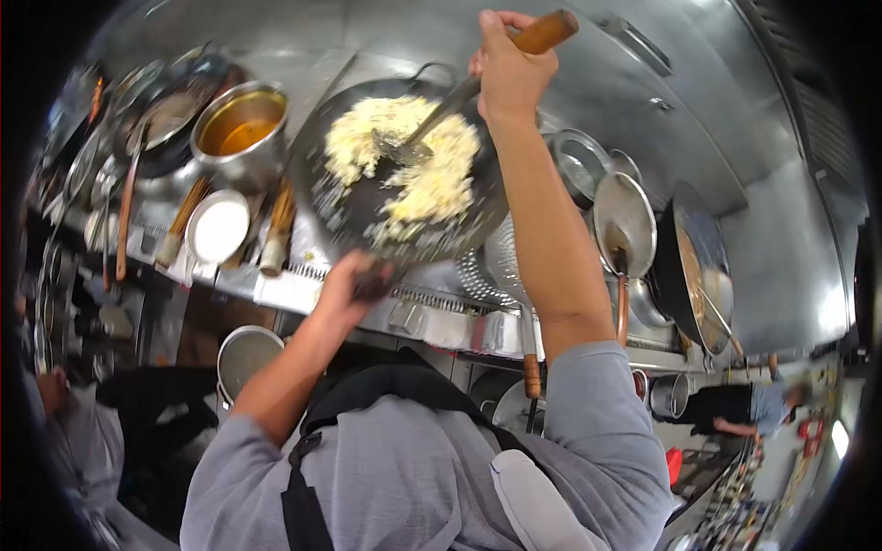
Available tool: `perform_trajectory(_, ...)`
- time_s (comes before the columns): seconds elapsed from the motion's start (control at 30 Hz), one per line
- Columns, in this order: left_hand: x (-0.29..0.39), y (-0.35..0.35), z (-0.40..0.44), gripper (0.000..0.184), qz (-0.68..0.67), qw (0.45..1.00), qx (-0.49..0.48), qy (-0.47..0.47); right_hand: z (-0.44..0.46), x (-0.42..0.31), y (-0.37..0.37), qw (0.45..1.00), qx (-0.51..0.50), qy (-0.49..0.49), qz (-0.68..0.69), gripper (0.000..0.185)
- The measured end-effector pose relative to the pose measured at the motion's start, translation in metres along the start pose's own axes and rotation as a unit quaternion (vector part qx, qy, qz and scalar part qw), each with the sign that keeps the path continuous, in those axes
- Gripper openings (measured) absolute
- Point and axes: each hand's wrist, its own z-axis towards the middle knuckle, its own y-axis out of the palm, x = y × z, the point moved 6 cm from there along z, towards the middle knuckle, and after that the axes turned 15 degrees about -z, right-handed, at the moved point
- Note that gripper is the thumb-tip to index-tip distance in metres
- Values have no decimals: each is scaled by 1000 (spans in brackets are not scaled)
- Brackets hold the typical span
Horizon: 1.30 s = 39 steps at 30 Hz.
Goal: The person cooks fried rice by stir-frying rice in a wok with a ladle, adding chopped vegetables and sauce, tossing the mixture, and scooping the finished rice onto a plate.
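Observation:
My left hand (pixel 344 292) is closed around the dark handle of a large wok (pixel 310 179) at its near side. In the wok lies pale yellow, grainy food that looks like egg fried rice (pixel 446 151); loose grains along the near wall are smeared by motion. My right hand (pixel 516 72) grips the wooden handle of a wok spatula (pixel 450 104) from above, at the far right of the wok. Its metal head rests among the food near the middle and is partly covered. Under my right forearm sits a perforated strainer (pixel 501 262).
Left of the wok stand a metal pot of orange liquid (pixel 241 129), a white-filled bowl (pixel 218 227) and bamboo brushes (pixel 278 230). On the right are a round strainer (pixel 625 216) and another wok (pixel 675 266). Other people stand at far left and far right (pixel 767 404).

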Motion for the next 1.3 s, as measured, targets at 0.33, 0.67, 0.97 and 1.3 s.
perform_trajectory(0.33,0,36,38,12,51,999,7,-6,11,-11,1,994,2,7,-105,18)
perform_trajectory(0.67,-1,60,0,6,40,997,38,-52,30,-13,-2,981,-90,-173,-23,13)
perform_trajectory(0.97,-10,24,-48,17,40,998,39,-27,20,-112,-15,997,-38,-30,-67,11)
perform_trajectory(1.3,-24,-31,-20,9,61,998,-3,-23,50,-48,-8,998,-15,-53,-2,17)
